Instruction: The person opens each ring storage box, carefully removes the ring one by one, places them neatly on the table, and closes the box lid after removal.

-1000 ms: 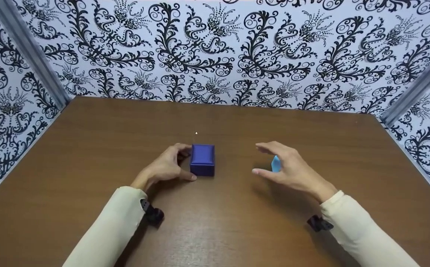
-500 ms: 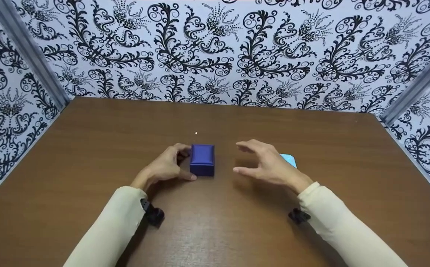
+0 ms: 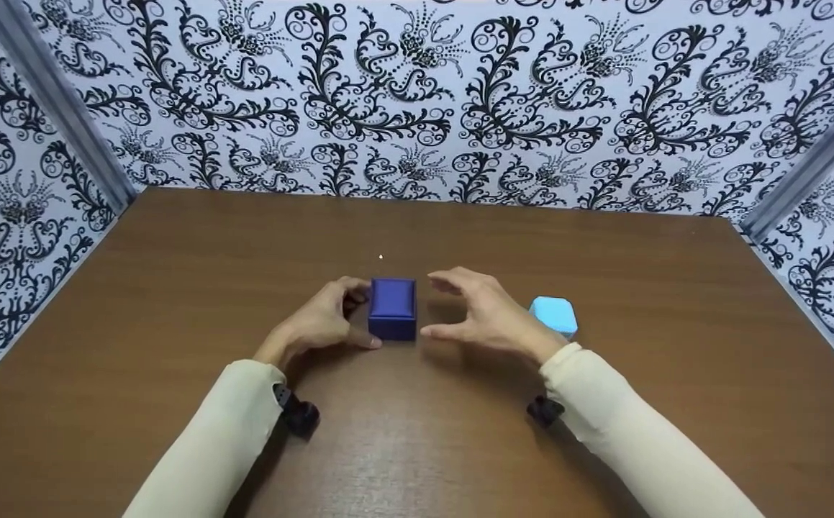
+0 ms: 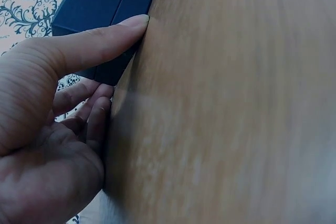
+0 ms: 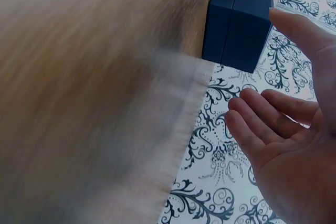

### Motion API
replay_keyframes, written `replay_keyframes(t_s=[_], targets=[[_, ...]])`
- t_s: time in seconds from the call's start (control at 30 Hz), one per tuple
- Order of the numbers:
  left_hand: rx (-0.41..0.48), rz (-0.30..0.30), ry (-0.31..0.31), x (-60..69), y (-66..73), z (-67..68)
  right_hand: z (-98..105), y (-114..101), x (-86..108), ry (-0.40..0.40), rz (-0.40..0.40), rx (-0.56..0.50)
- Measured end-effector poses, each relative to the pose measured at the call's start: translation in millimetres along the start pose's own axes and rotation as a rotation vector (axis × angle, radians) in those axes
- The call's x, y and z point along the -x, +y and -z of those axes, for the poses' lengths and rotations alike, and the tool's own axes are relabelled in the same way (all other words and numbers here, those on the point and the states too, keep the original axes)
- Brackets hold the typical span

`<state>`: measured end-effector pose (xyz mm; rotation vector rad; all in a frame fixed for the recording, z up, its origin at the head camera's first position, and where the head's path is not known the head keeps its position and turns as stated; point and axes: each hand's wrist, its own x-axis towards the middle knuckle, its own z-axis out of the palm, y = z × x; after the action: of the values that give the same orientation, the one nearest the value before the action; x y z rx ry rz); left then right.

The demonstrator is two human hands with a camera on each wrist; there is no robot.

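We see a deep blue box (image 3: pixel 393 309) standing on the brown worktop (image 3: pixel 402 439) between two hands, its lid closed, with a thin seam running round its sides and a cushioned top. The left hand (image 3: pixel 316 320) holds the box from its left side: in the left wrist view we find the thumb laid across one dark face, close to the worktop, and fingertips showing beyond the lower edge. The right hand (image 3: pixel 488 313) is wide and holds nothing, thumb and fingers well spread, just beside the right side of the box; from the head view we make out a narrow gap there, though in the right wrist view the thumb tip overlaps the box's edge.

Behind the right wrist we see a light blue box (image 3: pixel 555 314) with cut corners, resting on the worktop and partly hidden by that wrist. Both arms wear cream sleeves (image 3: pixel 208 432), and a small black camera (image 3: pixel 301 419) sits at each wrist. Beyond the boxes, near the middle, we notice a tiny bright spot (image 3: pixel 381 257) too small for us to identify. Past the far edge rises a white wall (image 3: pixel 417 93) covered in black scrollwork
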<state>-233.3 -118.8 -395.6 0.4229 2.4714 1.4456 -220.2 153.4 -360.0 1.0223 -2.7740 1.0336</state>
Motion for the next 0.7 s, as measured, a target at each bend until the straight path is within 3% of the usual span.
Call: replay_keyframes(t_s=[0.43,0.7], targets=[[0.004,-0.028,0.004,-1.9,-2.5,-0.5,-11.5,-3.1,-12.3,-0.032,-0.141,-0.039],[0.0,-0.025,0.008,-2.4,-2.7,-0.8,-16.8,-6.0,-19.4,-0.037,-0.14,-0.052]])
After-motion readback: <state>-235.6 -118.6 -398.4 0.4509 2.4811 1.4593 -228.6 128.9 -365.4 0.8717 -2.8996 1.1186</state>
